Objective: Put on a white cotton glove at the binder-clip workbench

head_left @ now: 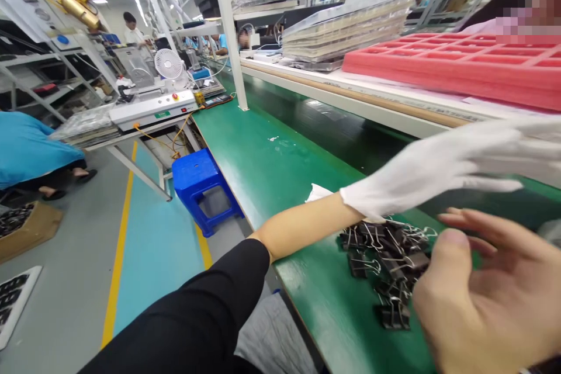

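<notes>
A white glove covers my left hand (442, 166), which reaches across to the right above the green bench with its fingers stretched out and nothing seen in them. Below it at the right, my bare right hand (486, 292) is blurred, its fingers apart and slightly bent, with no object visible in it. A heap of black binder clips (390, 254) with silver wire handles lies on the green bench top (315, 298), just left of my right hand. Behind my left wrist lies a white piece of cloth or paper (318, 193).
A shelf edge (350, 96) runs above the bench, carrying a red foam tray (438, 70) and stacked clear trays (346, 29). A blue stool (199, 187) stands left of the bench. A bending person in blue (35, 146) is at far left; another person is partly visible at upper right.
</notes>
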`<state>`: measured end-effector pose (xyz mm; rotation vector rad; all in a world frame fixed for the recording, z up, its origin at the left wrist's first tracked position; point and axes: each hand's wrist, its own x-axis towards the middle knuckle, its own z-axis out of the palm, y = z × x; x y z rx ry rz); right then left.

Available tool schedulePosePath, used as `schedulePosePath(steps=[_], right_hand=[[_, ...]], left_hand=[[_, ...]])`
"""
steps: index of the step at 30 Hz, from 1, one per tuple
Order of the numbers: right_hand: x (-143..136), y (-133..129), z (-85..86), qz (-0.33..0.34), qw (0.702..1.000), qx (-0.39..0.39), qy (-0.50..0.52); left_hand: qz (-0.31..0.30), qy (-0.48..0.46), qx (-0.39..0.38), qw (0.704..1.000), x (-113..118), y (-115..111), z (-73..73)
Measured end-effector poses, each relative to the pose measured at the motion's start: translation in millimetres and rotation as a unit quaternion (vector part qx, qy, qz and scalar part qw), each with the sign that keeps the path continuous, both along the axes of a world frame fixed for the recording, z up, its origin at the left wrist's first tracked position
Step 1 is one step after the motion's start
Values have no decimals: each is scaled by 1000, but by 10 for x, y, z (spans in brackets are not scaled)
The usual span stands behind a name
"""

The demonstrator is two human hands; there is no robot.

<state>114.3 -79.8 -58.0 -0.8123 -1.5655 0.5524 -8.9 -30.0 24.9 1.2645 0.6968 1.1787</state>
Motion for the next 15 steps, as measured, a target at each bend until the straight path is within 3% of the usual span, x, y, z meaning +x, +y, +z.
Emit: schedulePosePath(steps=[2,3,5,7,9,12,13,15], right_hand=[[-62,65,53,23,971,-152,180],[-101,105,69,61,937,-237,248],[-174,173,73,168,868,-363,294],[-217,205,43,257,822,-426,278],[-223,205,-12,300,792,-462,262],[-193,195,-103,341,742,-532,224],[-183,196,-123,356,735,-540,204],[-174,210,-138,378,769,-491,157]], left_hand=[[-49,-177,10,983,7,44,-1],[-59,-225,2,973,31,37,-11],[-74,-260,-33,962,108,-24,-28],[-86,-233,-94,964,187,-110,-25],[-102,-170,-144,970,227,-173,-2],[-104,-63,-132,984,201,-195,35],[-102,-36,-103,989,180,-189,42],[-119,17,-21,993,139,-172,49]])
